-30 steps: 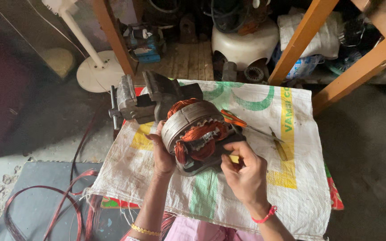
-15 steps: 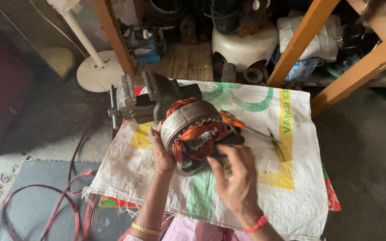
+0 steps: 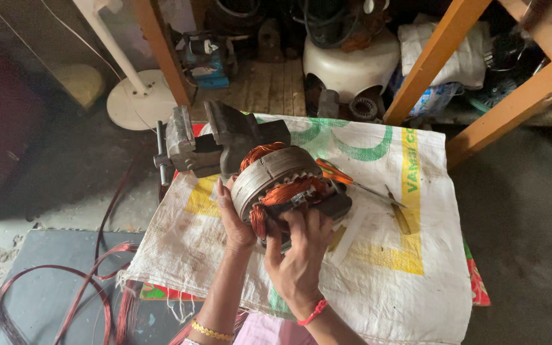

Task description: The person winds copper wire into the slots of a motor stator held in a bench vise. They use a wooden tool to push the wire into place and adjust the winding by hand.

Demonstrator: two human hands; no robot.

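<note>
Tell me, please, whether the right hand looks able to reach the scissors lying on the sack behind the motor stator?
Probably yes: the scissors lie uncovered on the sack just beyond the stator, though the right hand is on the windings now.

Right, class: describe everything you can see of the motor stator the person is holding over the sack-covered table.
The motor stator is a grey metal ring of stacked plates, its slots packed with orange copper windings that bulge out at both ends. It is tilted, with one open end facing the camera, above a white woven sack and beside a dark bench vise. The left hand cups its lower left side; the right hand presses fingers into the near windings. A dark block sits against its right edge.
</note>
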